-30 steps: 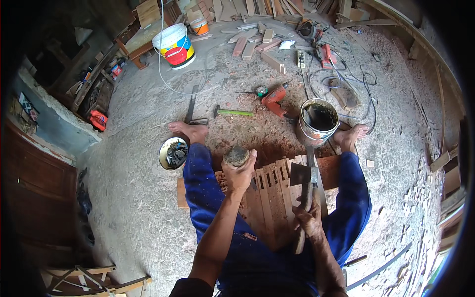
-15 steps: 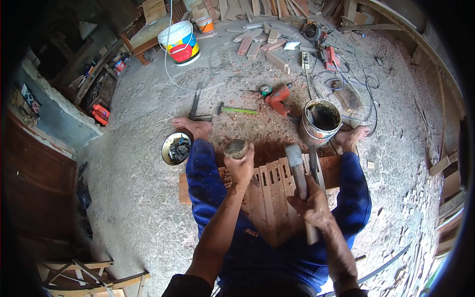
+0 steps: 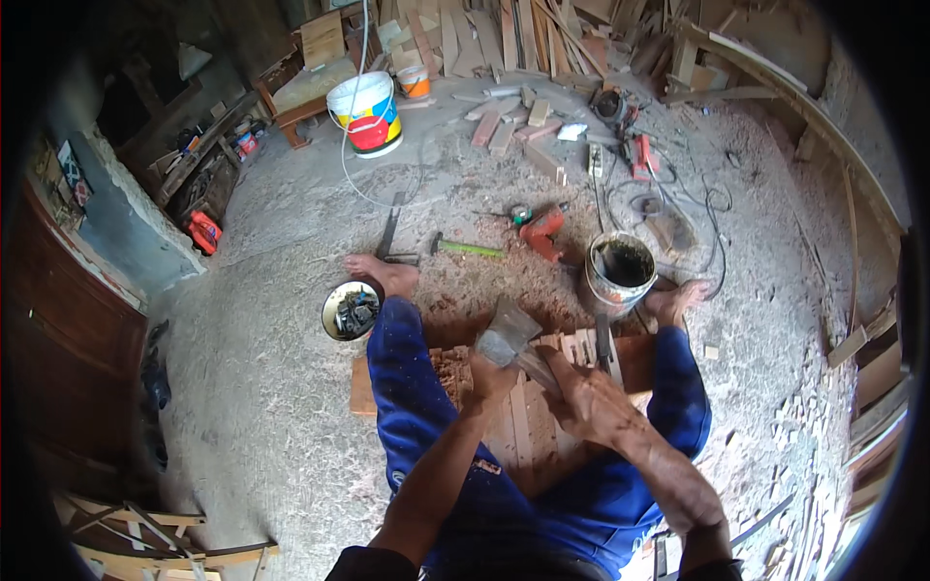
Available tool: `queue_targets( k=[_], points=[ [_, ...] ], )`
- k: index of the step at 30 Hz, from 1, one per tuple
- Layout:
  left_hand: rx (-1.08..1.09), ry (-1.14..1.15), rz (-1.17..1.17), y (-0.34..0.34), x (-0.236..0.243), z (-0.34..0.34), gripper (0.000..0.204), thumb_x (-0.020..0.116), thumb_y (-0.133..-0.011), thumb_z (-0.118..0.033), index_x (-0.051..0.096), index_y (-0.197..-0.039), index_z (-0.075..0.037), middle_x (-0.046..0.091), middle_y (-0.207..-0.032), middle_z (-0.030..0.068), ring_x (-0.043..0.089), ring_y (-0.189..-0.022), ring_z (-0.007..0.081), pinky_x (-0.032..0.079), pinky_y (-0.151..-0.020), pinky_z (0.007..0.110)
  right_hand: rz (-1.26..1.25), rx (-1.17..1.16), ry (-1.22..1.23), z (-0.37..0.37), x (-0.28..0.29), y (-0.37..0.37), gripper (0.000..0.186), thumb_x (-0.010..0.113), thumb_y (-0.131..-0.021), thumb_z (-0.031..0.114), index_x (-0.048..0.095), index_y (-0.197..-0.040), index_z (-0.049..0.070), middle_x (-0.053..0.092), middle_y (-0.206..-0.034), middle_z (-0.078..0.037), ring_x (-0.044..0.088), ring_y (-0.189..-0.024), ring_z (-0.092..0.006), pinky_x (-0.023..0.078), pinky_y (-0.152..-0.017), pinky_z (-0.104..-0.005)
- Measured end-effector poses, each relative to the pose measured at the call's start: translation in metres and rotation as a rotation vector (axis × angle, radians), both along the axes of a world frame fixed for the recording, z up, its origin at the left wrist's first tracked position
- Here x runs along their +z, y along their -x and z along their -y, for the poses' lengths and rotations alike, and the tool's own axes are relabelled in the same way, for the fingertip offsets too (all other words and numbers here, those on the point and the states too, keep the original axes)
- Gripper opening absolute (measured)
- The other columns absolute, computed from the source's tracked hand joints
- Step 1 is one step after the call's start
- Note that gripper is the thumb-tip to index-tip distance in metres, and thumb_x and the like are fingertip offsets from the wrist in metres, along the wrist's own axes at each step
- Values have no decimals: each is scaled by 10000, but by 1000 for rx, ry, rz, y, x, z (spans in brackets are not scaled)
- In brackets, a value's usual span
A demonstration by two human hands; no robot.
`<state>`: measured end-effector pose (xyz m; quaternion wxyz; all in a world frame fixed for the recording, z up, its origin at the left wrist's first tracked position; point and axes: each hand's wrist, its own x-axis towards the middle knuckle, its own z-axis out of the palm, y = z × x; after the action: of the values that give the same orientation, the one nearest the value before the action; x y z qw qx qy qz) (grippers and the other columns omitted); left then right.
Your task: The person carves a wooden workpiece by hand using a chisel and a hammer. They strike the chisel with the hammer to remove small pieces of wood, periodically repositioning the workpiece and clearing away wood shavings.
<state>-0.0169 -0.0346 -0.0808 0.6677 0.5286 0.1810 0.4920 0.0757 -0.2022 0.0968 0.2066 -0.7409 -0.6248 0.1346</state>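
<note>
My left hand [image 3: 492, 378] is closed round a grey-brown rounded block [image 3: 518, 318] above the slats. A flat-headed tool with a wooden handle [image 3: 539, 369], hatchet-like, is gripped in my right hand [image 3: 593, 399]. Its pale metal head lies against the block, close to my left fingers; the exact contact is hidden. Beneath both hands, several wooden slats [image 3: 521, 421] with slots cut near their far ends lie side by side between my legs. A dark metal bar [image 3: 604, 341] stands out at the right end of the slats.
Ahead lie a green-handled hammer [image 3: 470, 249], a red power drill [image 3: 542, 232] and a dark metal square [image 3: 390, 230]. A paint-stained bucket [image 3: 620, 274] stands by my right foot, a bowl of metal bits [image 3: 352, 312] by my left. Cables, offcuts and a colourful bucket [image 3: 366, 116] are farther off.
My right hand has swung the tool leftward, bringing its head from above the slats onto the block. My left hand has come lower and slightly right, tilting the block. The view has shifted slightly.
</note>
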Motion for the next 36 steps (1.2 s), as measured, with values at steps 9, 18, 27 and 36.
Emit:
queue_targets(
  k=[9,18,27,36],
  points=[
    [102,-245,-265,-2,30,4,153,788,-761,-61,686,-873,-31,704,-809,55,669,-729,156,538,-664,320,-414,-25,-1260,4,204,10,174,658,-896,207,637,-948,41,604,-704,-53,567,-624,-131,507,-594,-297],
    [85,-519,-362,12,46,6,270,761,-816,-13,636,-1055,-7,689,-885,90,669,-835,183,545,-733,315,-46,-122,91,8,-2,2,544,623,-838,86,388,-1319,-11,673,-883,-294,670,-840,-447,538,-759,-540],
    [70,-345,-426,-7,44,-15,207,799,-831,-200,632,-805,-80,661,-699,40,620,-603,137,521,-550,322,-985,-511,19,43,-109,20,534,689,-836,105,440,-1295,-7,660,-732,-150,615,-544,-230,501,-507,-356],
    [119,-222,-373,5,61,10,171,806,-797,-61,640,-835,-56,636,-724,13,607,-622,119,494,-566,290,-1551,-512,85,67,-153,26,440,698,-825,98,514,-1220,40,578,-676,-34,539,-470,-126,454,-413,-269]
  ],
)
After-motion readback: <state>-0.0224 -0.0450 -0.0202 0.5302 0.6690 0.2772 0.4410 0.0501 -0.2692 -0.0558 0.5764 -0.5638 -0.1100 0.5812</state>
